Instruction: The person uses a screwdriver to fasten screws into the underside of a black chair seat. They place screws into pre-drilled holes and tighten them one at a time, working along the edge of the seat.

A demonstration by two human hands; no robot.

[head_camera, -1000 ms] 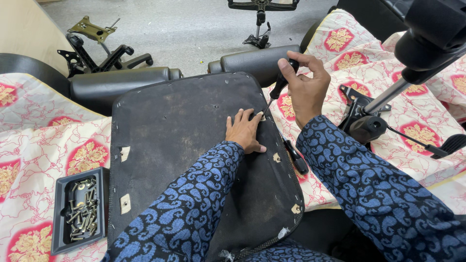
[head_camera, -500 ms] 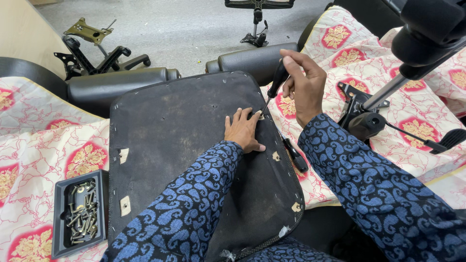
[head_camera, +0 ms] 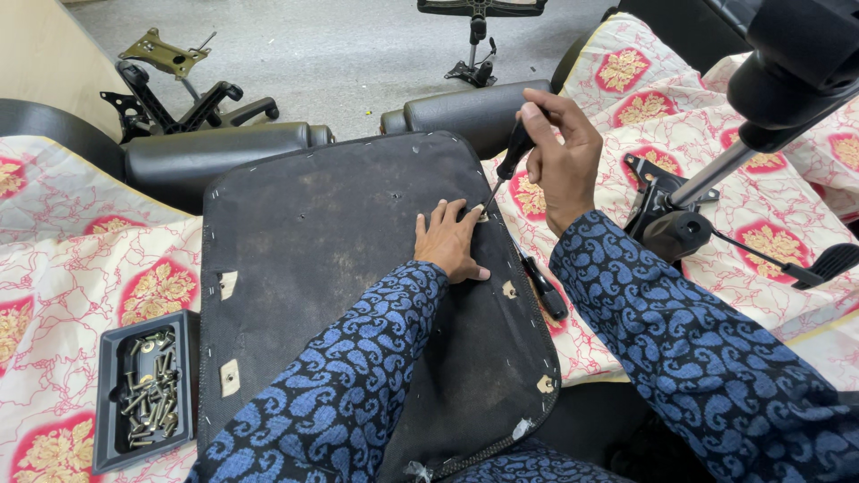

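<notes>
Seat base [head_camera: 340,268], dusty black, stapled underside

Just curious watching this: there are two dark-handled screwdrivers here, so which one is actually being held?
The screwdriver in the right hand, tip angled down by the left hand. The other screwdriver lies untouched beside the seat panel.

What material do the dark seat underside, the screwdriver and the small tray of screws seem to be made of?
Seat underside: looks like matte black fabric, dusty, stapled along its edge. Screwdriver: thin metal shaft, black handle, probably plastic. Tray: dark, dull, likely plastic; the screws glint like metal.
</notes>
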